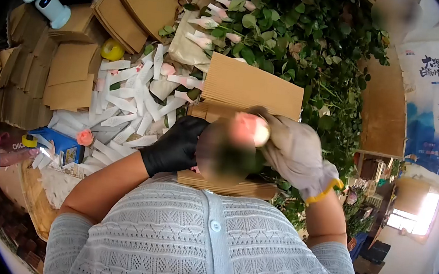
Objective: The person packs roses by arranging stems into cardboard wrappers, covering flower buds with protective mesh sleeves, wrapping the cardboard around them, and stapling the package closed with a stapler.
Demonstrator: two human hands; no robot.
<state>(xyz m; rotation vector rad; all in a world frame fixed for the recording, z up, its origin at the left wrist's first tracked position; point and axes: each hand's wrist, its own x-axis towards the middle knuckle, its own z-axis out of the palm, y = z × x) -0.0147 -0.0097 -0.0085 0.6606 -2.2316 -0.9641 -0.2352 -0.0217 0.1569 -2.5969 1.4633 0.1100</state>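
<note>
My left hand (178, 142), in a black glove, has its fingers curled at the cardboard; a blurred patch covers the fingertips and whatever they hold. On my right hand (295, 150) is a pale grey glove with a yellow cuff. Its fingers close around a pink rose (248, 129), smeared by motion, whose stem is hidden. Between and beyond my hands lies corrugated cardboard (255, 84); more cardboard layers (227, 185) show close to my body. Just left of the upper cardboard is a rose in a white sleeve (187, 82).
White paper sleeves (123, 104) lie heaped at left, with a loose rose (84, 137), a blue box (61, 146) and a pink-lidded bottle (6, 153). Yellow tape (112, 49), cardboard stacks (72, 74) and a small fan (48, 4) stand farther back. Leafy rose stems (296, 32) fill the right.
</note>
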